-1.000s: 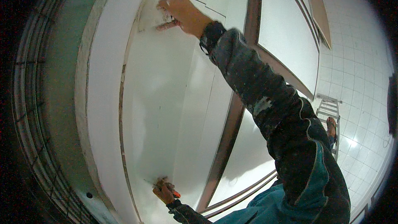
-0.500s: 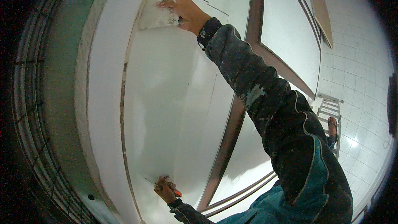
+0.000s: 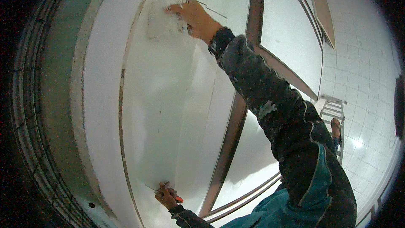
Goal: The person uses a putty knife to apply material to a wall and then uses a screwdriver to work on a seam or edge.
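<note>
My right hand (image 3: 198, 19) is closed on a wide, thin putty spreader (image 3: 162, 19), smeared white and grey. The spreader lies against the smooth white panel (image 3: 162, 114), near its upper end, just below a thin dark seam. Low in the view, my left hand (image 3: 166, 195) is closed around a small putty knife (image 3: 179, 199) with an orange-red handle. Its thin blade shows only as a dark edge beyond the fingers, close to the panel. Pale smears mark my dark right sleeve (image 3: 270, 105).
Brown frame strips (image 3: 232, 137) border the panel on the right. On its left runs a white band (image 3: 101, 80) with a dark gap beside it. Further right, a bare foot (image 3: 336, 127) rests on a metal ladder (image 3: 333, 109) above a white tiled floor (image 3: 358, 101).
My right hand has slid the spreader slightly down and to the right along the panel. My left hand keeps its hold on the putty knife, and the whole view has shifted a little left.
</note>
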### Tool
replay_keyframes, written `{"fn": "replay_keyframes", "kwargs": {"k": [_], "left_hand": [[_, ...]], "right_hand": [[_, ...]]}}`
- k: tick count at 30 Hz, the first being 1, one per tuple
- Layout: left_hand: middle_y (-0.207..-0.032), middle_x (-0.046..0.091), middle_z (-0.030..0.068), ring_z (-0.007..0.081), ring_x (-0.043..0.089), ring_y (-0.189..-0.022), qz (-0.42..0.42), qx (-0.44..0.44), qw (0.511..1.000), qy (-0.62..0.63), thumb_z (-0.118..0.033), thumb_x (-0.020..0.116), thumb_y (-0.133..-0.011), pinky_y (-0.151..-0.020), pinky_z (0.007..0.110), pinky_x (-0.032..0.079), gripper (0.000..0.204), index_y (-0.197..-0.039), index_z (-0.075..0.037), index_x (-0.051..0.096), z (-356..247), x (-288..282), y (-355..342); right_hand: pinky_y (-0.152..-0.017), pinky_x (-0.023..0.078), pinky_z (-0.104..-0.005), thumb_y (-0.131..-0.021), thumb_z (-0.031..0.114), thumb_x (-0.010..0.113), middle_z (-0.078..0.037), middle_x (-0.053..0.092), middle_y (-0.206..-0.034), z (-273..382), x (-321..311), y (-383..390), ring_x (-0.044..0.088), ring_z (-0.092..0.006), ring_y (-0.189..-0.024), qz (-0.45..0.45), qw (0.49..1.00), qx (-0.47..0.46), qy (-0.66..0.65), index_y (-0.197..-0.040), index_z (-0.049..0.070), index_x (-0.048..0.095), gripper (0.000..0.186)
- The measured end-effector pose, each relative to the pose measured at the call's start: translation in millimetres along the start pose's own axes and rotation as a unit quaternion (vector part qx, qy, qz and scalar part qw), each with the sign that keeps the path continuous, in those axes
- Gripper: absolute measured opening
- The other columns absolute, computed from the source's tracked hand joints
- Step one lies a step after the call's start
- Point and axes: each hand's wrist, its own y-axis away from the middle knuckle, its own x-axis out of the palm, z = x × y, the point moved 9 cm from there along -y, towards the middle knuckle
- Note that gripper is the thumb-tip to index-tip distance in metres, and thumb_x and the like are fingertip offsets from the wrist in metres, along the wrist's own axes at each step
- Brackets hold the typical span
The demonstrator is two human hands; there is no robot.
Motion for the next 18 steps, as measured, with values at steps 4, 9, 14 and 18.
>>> {"fn": "replay_keyframes", "kwargs": {"k": [4, 9, 14, 18], "left_hand": [[-0.047, 0.045, -0.0011, 0.0076, 0.04, -0.037, -0.026, 0.002, 1.0, -0.012, -0.031, 0.064, -0.087, -0.033, 0.024, 0.032, 0.033, -0.07, -0.005, 0.054, 1.6, -6.8, -3.8], [-0.046, 0.045, -0.0007, 0.0084, 0.039, -0.036, -0.014, 0.026, 0.998, -0.059, -0.03, 0.062, -0.088, -0.034, 0.025, 0.033, 0.036, -0.065, -0.004, 0.054, -17.4, 2.8, 1.8], [-0.047, 0.044, -0.0036, 0.0068, 0.037, -0.038, 0.005, 0.061, 0.996, -0.064, -0.028, 0.06, -0.088, -0.036, 0.024, 0.026, 0.027, -0.075, -0.005, 0.066, -19.6, 0.8, 7.2], [-0.044, 0.043, 0.0002, 0.0107, 0.04, -0.033, -0.002, 0.075, 0.995, -0.072, -0.032, 0.062, -0.088, -0.035, 0.026, 0.035, 0.042, -0.059, -0.004, 0.05, -19.3, -3.6, 3.7]], "right_hand": [[-0.079, 0.047, -0.0377, -0.06, -0.005, 0.07, -0.01, 0.062, -0.099, -8.6, 0.3, -43.7, 0.059, -0.0307, -0.094, 0.04, 0.995, 0.04, 0.078, -0.111, 0.009, 0.06, 0.054], [-0.078, 0.049, -0.0395, -0.057, -0.007, 0.07, -0.014, 0.061, -0.097, -20.0, 3.4, -54.1, 0.06, -0.0341, -0.092, 0.009, 1.0, 0.013, 0.01, -0.109, 0.006, 0.06, 0.055], [-0.076, 0.052, -0.0379, -0.057, -0.007, 0.069, -0.015, 0.061, -0.096, -20.1, 1.8, -52.2, 0.061, -0.0353, -0.089, -0.008, 1.0, -0.014, -0.012, -0.106, 0.005, 0.06, 0.051], [-0.074, 0.052, -0.0377, -0.055, -0.008, 0.069, -0.015, 0.061, -0.096, -18.8, -5.4, -55.3, 0.061, -0.0355, -0.088, -0.009, 1.0, -0.002, -0.018, -0.104, 0.004, 0.059, 0.051]]}}
